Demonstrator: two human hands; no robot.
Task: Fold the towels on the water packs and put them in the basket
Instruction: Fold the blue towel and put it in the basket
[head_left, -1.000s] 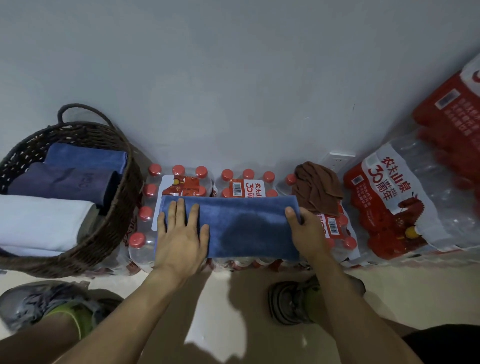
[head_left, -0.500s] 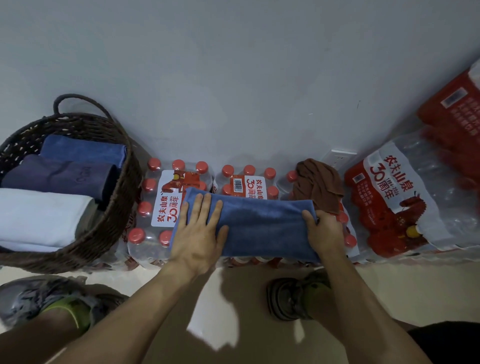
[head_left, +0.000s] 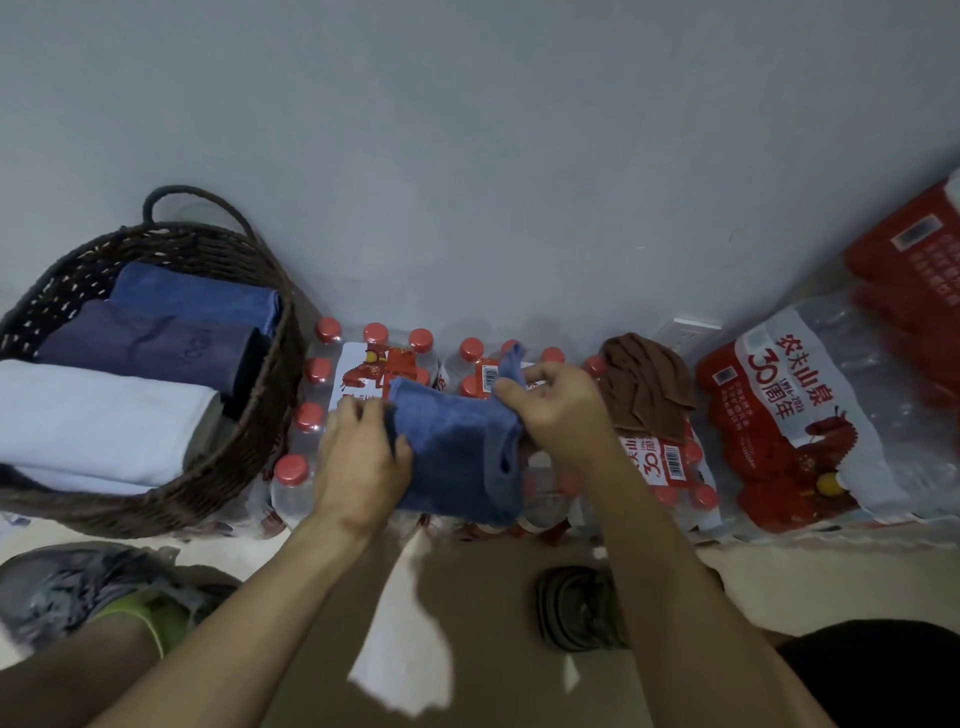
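A blue towel (head_left: 452, 447) lies bunched on the shrink-wrapped water packs (head_left: 374, 374) against the wall. My left hand (head_left: 361, 462) grips its left end. My right hand (head_left: 561, 410) pinches its right end, lifted and carried over toward the left, so the towel is doubled over itself. A crumpled brown towel (head_left: 647, 389) sits on the packs just right of my right hand. The dark wicker basket (head_left: 249, 415) stands to the left and holds a blue, a dark blue and a white folded towel.
More water packs (head_left: 810, 415) with red labels lean at the right, one stacked higher at the far right. A wall socket (head_left: 691, 332) shows behind the brown towel. My shoes (head_left: 576, 608) rest on the pale floor below the packs.
The towel lay flat and long under both hands. My right hand has since lifted its right end and swung it left. My left hand has curled onto the left end.
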